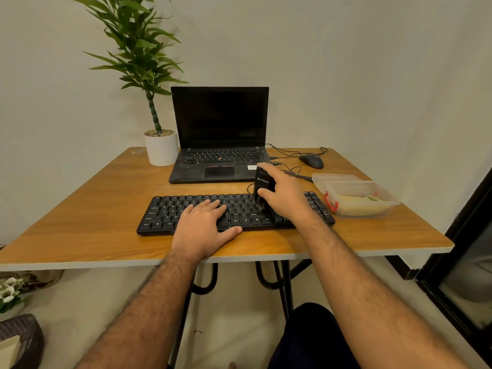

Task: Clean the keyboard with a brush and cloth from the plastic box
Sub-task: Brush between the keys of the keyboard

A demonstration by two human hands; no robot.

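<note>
Head view: right hand (286, 194) grips brush (262, 189) on keyboard (239, 211)

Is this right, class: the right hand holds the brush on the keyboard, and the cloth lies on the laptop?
Not quite. The head view shows the cloth in the plastic box. The right hand does hold the brush on the keyboard.

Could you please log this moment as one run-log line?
right hand brushing keyboard with brush | left hand steadying | cloth boxed

Bare hairy forearms, no sleeves, dark trousers on the knee (314, 336)
</note>
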